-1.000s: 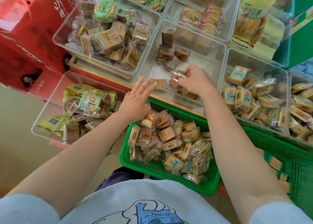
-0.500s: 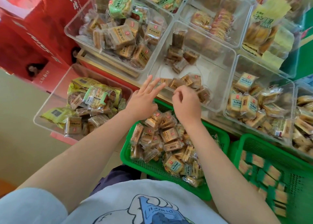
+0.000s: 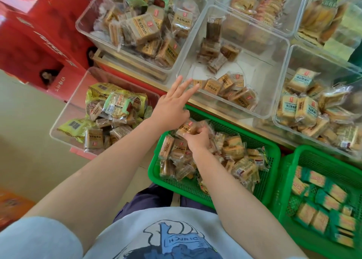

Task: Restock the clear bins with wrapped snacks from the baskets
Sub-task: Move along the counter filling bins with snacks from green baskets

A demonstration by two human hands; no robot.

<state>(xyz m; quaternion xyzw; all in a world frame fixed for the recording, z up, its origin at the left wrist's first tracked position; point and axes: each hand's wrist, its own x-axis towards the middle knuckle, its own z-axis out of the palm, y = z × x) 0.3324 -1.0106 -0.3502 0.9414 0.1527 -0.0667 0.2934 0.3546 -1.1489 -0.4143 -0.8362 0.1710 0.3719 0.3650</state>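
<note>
Red cartons [image 3: 39, 33] are stacked at the upper left, beside a display of clear bins set in rows above a pale floor [image 3: 23, 131]. The centre clear bin [image 3: 278, 49] holds few wrapped snacks [image 3: 225, 84] — a small cluster along its near wall and another at its back left, with bare white bottom between and to the right. The neighbouring bins are fuller: the upper-left bin [image 3: 84, 26] carries brown-labelled packs, the right bin [image 3: 293, 55] teal-labelled ones, the lower-left bin [image 3: 64, 110] mixed yellow-green packets.

Below the centre bin sits a green basket [image 3: 274, 149], its far rim just beside the bin's near wall. It is heaped with small clear-wrapped square snacks bearing brown-and-gold labels. A second green basket [image 3: 290, 180] touches its right side and holds green-edged packs.

The right hand [image 3: 196, 139] is down in the first basket at its far left corner, fingers curled and clamped on a wrapped snack [image 3: 186, 127] raised slightly above the heap. The left hand [image 3: 172, 108] hovers just above it — fingers straight and spread apart, tips pointing at the near-left corner of the centre bin; contact with the wall cannot be confirmed. Both forearms extend forward from grey sleeves.
</note>
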